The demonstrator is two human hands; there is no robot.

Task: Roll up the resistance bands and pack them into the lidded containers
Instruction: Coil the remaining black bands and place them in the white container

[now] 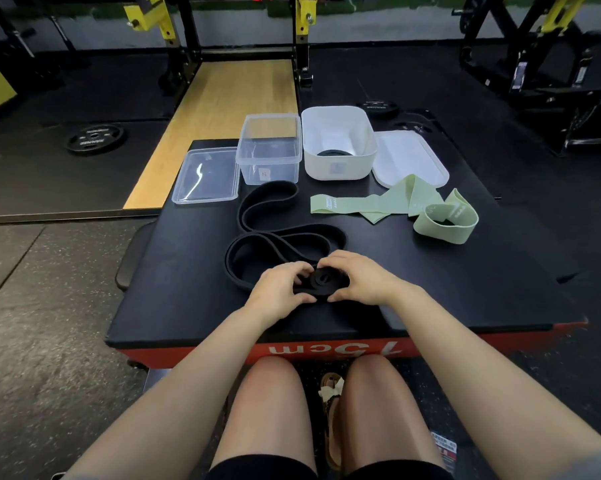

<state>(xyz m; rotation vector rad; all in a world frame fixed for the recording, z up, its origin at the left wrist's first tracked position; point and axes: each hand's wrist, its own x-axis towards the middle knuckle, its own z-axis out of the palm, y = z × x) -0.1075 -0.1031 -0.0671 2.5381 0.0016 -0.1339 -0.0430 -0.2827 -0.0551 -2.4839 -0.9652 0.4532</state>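
Observation:
A long black resistance band (267,216) lies in loops on the black platform (430,278). Its near end is wound into a small coil (325,280). My left hand (280,289) and my right hand (361,278) pinch that coil from either side. Behind it a light green band (396,206) lies loose and twisted, and a second green band (446,223) sits as a loop to the right. At the back stand a clear container (269,150) and a white container (338,164) holding a black coiled band (335,153). Both are open.
A clear lid (207,176) lies flat left of the clear container and a white lid (409,161) right of the white one. The platform's red front edge (222,353) is near my knees. Weight plates (96,136) and rack frames stand on the floor around.

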